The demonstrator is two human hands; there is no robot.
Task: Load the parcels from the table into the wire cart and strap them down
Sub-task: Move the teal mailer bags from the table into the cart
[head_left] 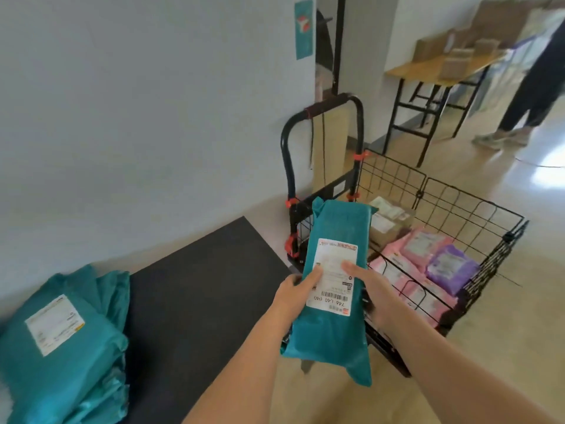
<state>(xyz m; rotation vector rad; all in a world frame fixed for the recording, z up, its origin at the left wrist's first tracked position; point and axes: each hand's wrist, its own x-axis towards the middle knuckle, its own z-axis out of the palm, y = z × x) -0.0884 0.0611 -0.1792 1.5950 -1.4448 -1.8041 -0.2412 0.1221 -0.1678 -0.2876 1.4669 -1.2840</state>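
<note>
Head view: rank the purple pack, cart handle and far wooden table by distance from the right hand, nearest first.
1. Purple pack, in the cart, just right of the right hand.
2. Cart handle, farther ahead.
3. Wooden table, far back right.

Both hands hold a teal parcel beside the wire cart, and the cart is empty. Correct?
Not empty: the head view shows pink packs and a purple pack in the wire cart; left hand and right hand do hold the teal parcel.
</note>
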